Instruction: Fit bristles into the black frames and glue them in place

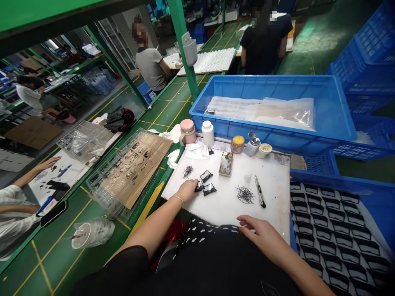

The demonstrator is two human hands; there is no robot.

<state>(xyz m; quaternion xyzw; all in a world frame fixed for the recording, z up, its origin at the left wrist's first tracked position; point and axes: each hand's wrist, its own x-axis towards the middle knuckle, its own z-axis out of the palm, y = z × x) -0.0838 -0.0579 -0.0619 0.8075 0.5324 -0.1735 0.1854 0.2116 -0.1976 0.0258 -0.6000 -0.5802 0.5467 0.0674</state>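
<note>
My left hand (187,190) rests on the white work board (271,197), its fingers closed on a small black frame part (199,187). Two more black frame parts (207,183) lie just right of it. My right hand (257,230) lies at the board's near edge with fingers stretched flat, holding nothing. Two heaps of thin black wire pieces lie on the board, one (187,171) above my left hand and one (245,194) above my right hand. A utility knife (259,191) lies beside the right heap.
A blue crate (333,119) with plastic bags stands behind the board. Jars, a pink cup (187,131) and a white bottle (207,132) line its front. Trays of black parts (333,230) sit at right, clear trays (129,168) at left. Other people work nearby.
</note>
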